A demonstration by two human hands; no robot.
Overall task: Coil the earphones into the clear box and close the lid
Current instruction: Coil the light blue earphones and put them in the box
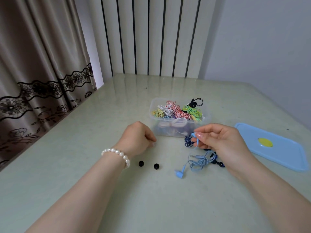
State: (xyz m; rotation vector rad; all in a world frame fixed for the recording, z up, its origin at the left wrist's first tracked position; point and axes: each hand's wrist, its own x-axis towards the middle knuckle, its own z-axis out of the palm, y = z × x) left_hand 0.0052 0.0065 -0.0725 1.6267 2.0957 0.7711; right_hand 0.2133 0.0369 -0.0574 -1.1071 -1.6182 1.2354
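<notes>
Two black ear tips (141, 163) lay nearest on the table (84, 132), beside the light blue earphones (196, 163), whose cable sat in a loose tangle with one bud and the plug free. Its other bud was pinched in the right hand (222, 142). Curled knuckle-down, the left hand (136, 138) seemed to hold nothing. Dark blue earphones (189, 140) lay by the clear box (178, 118), full of coloured coils. A blue lid (272, 147) rested apart, rightward.
</notes>
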